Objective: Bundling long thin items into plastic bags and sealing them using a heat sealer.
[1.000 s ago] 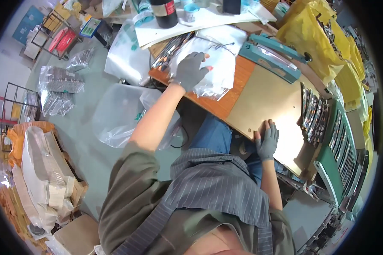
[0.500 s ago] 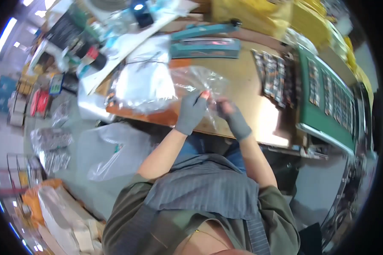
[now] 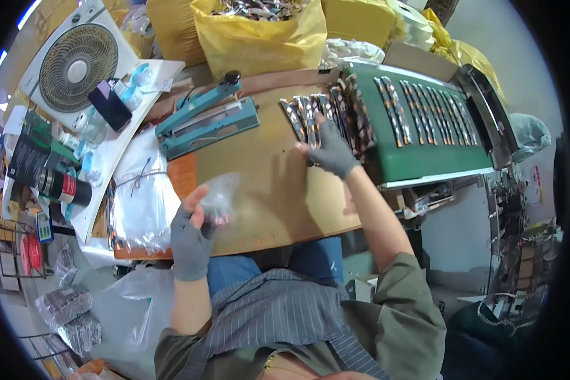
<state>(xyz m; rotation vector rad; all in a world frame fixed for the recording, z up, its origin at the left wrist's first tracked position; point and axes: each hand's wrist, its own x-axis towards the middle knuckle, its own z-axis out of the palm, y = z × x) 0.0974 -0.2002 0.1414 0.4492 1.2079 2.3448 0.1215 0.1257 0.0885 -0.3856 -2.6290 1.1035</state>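
Note:
In my left hand (image 3: 192, 244), which wears a grey fingerless glove, a small clear plastic bag (image 3: 225, 190) is pinched above the near edge of the table. My right hand (image 3: 334, 151), gloved the same way, reaches over a row of narrow dark sticks (image 3: 308, 106) with orange patterns. Its thumb and fingers are apart, next to the near ends of the sticks; whether the fingertips touch them I cannot tell. More such sticks (image 3: 424, 111) lie side by side on a green surface (image 3: 386, 168) to the right.
A teal bar sealer (image 3: 212, 123) stands at the back of the table. Left of it lies a tied stack of clear bags (image 3: 142, 209). A white shelf (image 3: 117, 161) holds a phone (image 3: 110, 106) and a black flask (image 3: 63, 190). Behind are a fan (image 3: 79, 66) and a full yellow sack (image 3: 259, 44).
My hands have parted: the left moved left, keeping the clear bag, while the right let go of it and moved to the dark sticks. The view has turned right.

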